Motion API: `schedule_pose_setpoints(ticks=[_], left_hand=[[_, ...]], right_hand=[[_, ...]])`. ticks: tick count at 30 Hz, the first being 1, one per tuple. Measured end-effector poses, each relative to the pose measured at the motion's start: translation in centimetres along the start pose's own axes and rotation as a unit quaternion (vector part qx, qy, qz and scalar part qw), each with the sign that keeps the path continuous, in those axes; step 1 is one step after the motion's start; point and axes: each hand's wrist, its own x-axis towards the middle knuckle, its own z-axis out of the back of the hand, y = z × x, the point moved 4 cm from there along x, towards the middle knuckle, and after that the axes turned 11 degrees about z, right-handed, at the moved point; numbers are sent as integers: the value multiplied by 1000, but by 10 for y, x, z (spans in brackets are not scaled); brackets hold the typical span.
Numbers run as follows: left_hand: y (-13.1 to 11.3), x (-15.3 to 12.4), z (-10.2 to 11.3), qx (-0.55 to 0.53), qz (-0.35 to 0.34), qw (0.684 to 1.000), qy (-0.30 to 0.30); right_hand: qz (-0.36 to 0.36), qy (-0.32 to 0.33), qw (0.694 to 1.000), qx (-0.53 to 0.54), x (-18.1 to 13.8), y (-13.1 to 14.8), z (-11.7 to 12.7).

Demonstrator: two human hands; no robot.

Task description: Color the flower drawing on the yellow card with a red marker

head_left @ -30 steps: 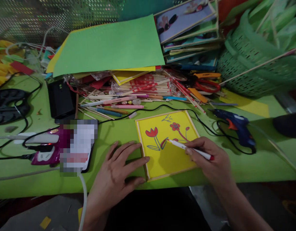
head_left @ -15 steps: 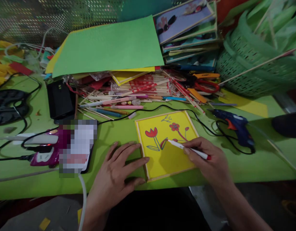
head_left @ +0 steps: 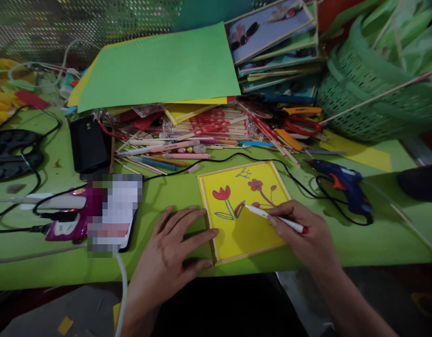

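Observation:
A yellow framed board (head_left: 249,234) with drawn red flowers lies on the green table (head_left: 377,243). My right hand (head_left: 303,231) grips a white marker with a red end (head_left: 275,217), its tip touching the drawing near a leaf. My left hand (head_left: 170,252) lies flat with fingers spread on the table, fingertips against the board's left edge.
A blue glue gun (head_left: 344,185) with a black cord lies right of the board. Behind it are sticks and pens (head_left: 187,140), scissors (head_left: 302,119), green paper sheets (head_left: 159,70), stacked framed pictures (head_left: 275,42) and a green basket (head_left: 370,89). A black box (head_left: 89,145) and a blurred device (head_left: 110,215) sit left.
The marker tip has shifted very slightly on the drawing. Both hands stay almost where they were.

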Motion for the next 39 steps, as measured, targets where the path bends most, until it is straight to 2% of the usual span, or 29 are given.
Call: schedule_pose_setpoints(ticks=[5,15,23,29,39], left_hand=[[0,1,-1,-3,3,1000,2],[0,0,0,-15,11,1000,5],[1,0,0,-27,15,1000,-2],[2,0,-1,-17,7,1000,2],[1,1,0,-23,14,1000,-2]], right_hand=[[-3,-15,1000,18,0,-1,-1],[-10,33,999,17,-4,-6,-1],[-16,12,998,62,-4,-7,-4],[-8,30,999,42,-3,-9,-3],[-13,10,999,47,-2,-5,-3]])
